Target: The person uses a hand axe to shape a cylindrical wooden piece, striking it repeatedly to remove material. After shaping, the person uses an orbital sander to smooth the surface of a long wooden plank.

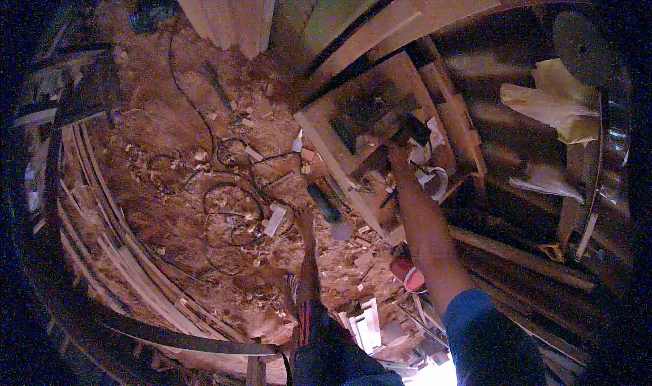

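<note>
My right hand point(399, 156) reaches up onto a wooden workbench frame point(326, 138) and is closed around a dark tool point(415, 129) that lies among pale scraps. Its forearm comes up bare from a blue sleeve at the lower edge. My left hand point(303, 217) hangs lower, over the shaving-covered floor, just left of a dark cylindrical tool with a pale end point(326, 208). The picture is too dim and blurred to tell whether the left fingers touch or hold anything.
Wood shavings and offcuts cover the floor point(170, 134), with a black cable point(227, 202) looped across it. Thin wooden slats point(102, 216) lie at the left, planks point(231, 12) lean at the top. A red round object point(407, 274) sits under the bench; crumpled plastic bags point(553, 104) lie at the right.
</note>
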The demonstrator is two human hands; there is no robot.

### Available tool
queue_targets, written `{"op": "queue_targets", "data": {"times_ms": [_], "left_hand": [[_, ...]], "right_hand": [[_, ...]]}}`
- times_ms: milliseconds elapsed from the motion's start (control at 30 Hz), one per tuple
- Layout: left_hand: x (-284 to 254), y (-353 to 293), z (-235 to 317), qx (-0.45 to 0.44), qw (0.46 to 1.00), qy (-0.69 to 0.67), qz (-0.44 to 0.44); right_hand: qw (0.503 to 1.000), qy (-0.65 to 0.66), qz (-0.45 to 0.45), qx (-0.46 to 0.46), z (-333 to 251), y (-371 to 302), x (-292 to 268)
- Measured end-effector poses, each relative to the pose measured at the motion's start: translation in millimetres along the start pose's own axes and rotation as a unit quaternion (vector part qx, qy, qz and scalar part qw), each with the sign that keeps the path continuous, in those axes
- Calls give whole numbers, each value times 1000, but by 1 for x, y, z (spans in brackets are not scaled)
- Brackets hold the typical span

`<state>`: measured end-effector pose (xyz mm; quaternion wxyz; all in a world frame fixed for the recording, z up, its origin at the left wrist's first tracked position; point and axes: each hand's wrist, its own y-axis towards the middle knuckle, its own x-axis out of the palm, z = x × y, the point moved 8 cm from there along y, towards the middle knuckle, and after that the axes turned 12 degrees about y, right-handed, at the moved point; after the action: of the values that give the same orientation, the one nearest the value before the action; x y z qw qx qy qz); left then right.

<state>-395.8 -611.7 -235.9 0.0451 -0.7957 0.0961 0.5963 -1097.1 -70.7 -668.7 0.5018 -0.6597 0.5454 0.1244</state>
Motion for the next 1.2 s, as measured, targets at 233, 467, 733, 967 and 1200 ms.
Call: {"op": "queue_targets", "data": {"times_ms": [233,467,733,967,1200], "left_hand": [[0,-2,-18,-10,1000,-1,2],[-2,-17,-48,-22,1000,-10,3],[23,-41,-79,-29,999,-18,22],[46,-70,-108,-41,998,-33,36],[27,-94,-150,-64,996,-50,47]], "right_hand": [[999,-42,-11,-13,7,-17,4],[942,-199,4,-271,24,-149,38],[766,-435,-366,-300,156,-237,229],[716,-488,-348,-357,195,-206,333],[694,-510,-347,-371,186,-221,333]]}}
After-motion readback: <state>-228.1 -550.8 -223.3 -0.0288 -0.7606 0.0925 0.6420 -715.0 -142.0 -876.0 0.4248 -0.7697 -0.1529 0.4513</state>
